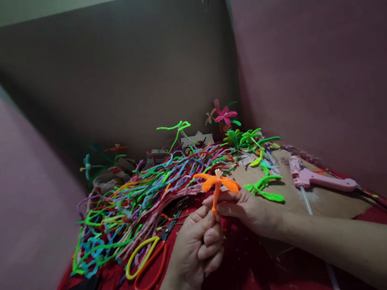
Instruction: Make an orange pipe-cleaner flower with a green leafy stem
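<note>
An orange pipe-cleaner flower (217, 183) with a pale centre stands upright in front of me, its petals spread outward. Low on its orange stem, my left hand (201, 242) pinches it between thumb and curled fingers. My right hand (244, 209) is closed at the same stem from the right, thumb and fingertips touching it just under the petals. Part of the lower stem is hidden by the left fingers. Left of my hands lie scissors (147, 264) with one yellow and one red handle loop. Beyond the right hand rest green pipe-cleaner leaves (266, 188).
A large heap of coloured pipe cleaners (143, 197) covers the left and middle of the red cloth (242, 269). On a cardboard sheet (332, 201) at right lies a pink glue gun (323, 179) with its cord. Finished flowers (225, 115) stand at the back.
</note>
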`<state>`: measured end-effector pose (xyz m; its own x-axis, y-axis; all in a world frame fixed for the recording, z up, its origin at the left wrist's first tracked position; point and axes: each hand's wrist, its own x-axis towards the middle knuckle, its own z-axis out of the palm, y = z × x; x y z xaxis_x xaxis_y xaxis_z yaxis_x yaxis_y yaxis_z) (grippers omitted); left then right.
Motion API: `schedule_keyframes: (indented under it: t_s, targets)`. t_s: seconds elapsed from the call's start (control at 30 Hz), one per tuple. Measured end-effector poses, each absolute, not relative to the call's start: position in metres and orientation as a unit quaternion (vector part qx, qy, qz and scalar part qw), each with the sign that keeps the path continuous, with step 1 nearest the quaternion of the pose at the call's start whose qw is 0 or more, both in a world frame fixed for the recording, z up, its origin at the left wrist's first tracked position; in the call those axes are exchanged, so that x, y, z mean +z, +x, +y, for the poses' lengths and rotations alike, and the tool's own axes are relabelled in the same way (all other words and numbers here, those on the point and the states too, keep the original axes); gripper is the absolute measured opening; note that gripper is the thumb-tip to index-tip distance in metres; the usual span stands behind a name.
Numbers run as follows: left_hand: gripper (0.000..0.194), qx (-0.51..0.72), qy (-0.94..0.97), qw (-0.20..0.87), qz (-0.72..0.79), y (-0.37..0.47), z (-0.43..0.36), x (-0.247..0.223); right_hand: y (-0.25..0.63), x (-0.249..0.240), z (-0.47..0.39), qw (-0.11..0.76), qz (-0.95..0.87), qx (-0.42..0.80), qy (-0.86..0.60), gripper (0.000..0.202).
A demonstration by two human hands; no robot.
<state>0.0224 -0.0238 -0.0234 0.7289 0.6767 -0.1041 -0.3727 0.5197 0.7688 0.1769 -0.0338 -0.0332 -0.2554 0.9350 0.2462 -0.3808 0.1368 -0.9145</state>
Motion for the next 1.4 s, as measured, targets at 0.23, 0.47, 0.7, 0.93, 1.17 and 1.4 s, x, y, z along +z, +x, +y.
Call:
schedule_keyframes:
  t_s: [0.23, 0.47, 0.7, 0.93, 1.17, 1.4]
  targets:
    - [0.021, 0.321, 0.6, 0.616, 0.397, 0.028, -0.03, -0.013, 0.169, -0.034, -0.036, 0.606, -0.404, 0.63, -0.271, 0.015]
    - [0.012, 0.351, 0.805, 0.113, 0.465, 0.03, -0.033, -0.034, 0.165, -0.039, -0.037, 0.648, -0.368, 0.585, -0.319, 0.017]
    - [0.014, 0.414, 0.779, 0.201, 0.426, 0.03, -0.03, -0.028, 0.168, -0.029, -0.043, 0.605, -0.479, 0.557, -0.307, 0.02]
    - [0.013, 0.441, 0.622, 0.477, 0.438, 0.034, -0.032, -0.021, 0.168, -0.027, -0.04, 0.57, -0.484, 0.601, -0.283, 0.026]
    - [0.015, 0.375, 0.461, 0.72, 0.357, 0.032, -0.03, -0.014, 0.166, -0.042, -0.034, 0.587, -0.401, 0.652, -0.263, 0.027]
    - [0.019, 0.36, 0.528, 0.677, 0.364, 0.028, -0.028, -0.014, 0.167, -0.039, -0.035, 0.605, -0.403, 0.634, -0.264, 0.017]
